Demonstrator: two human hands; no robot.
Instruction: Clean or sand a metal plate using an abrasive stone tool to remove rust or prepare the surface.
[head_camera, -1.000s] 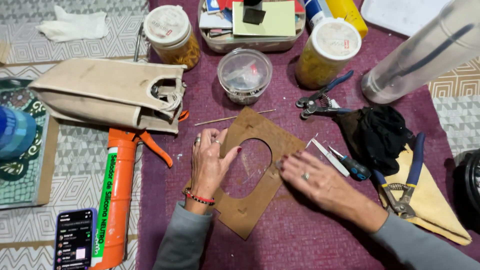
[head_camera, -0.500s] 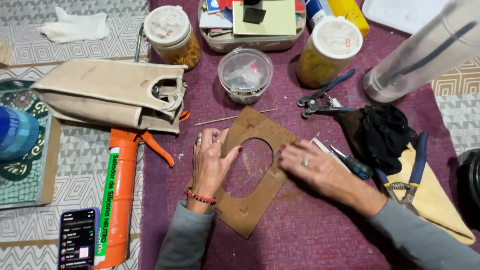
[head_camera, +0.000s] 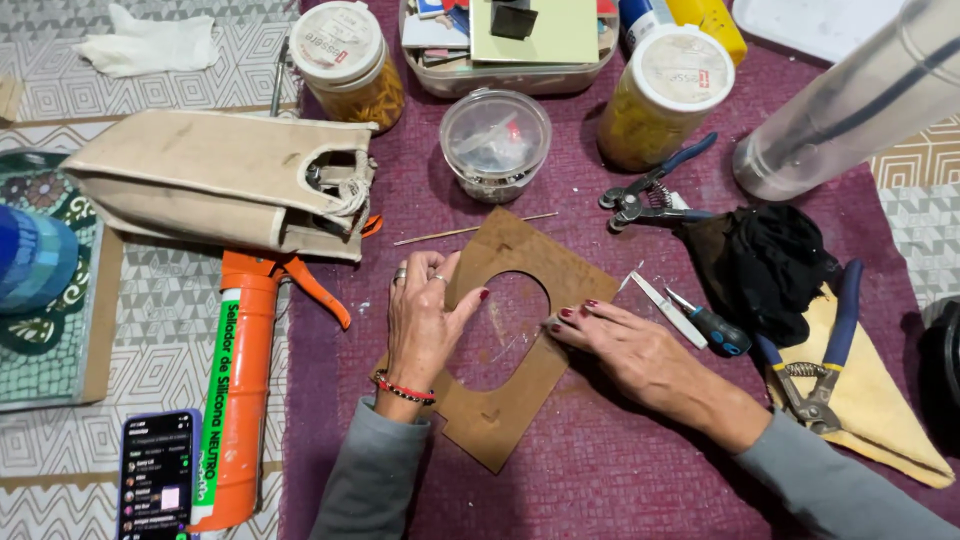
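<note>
Currently both hands rest flat on a brown board with a round cutout (head_camera: 520, 390), which lies tilted like a diamond on the purple cloth (head_camera: 620, 470) covering the tabletop. Left hand (head_camera: 425, 315): fingers spread, palm pressed on the board's left side, thumb reaching to the rim of the hole. It pins the board and pinches nothing. Right hand (head_camera: 625, 350): fingers extended and close together, tips lying at the right rim of the hole; nothing is visibly held in it.

Surroundings: thin wooden stick (head_camera: 475, 229) just above the board; clear lidded tub (head_camera: 495, 142) beyond it. Two jars with white lids (head_camera: 345, 60) stand at the far side, one on each side of the tub. Blue-handled nippers (head_camera: 650, 190) to the upper right, small screwdriver (head_camera: 705, 322) and a flat white strip just beside the right hand, black cloth (head_camera: 765, 265) near it. Second pliers (head_camera: 825, 360) on a yellow cloth. Canvas bag (head_camera: 215, 180) and orange caulking gun (head_camera: 240, 390) to the left, phone (head_camera: 157, 480) at the lower left.

Judgement: the step in hand looks like steadying and feeling the hole's edge, board held still. A further move would call for the left hand's steady downward pressure so the board does not slide on the cloth, and for light fingertip contact along the rim.
</note>
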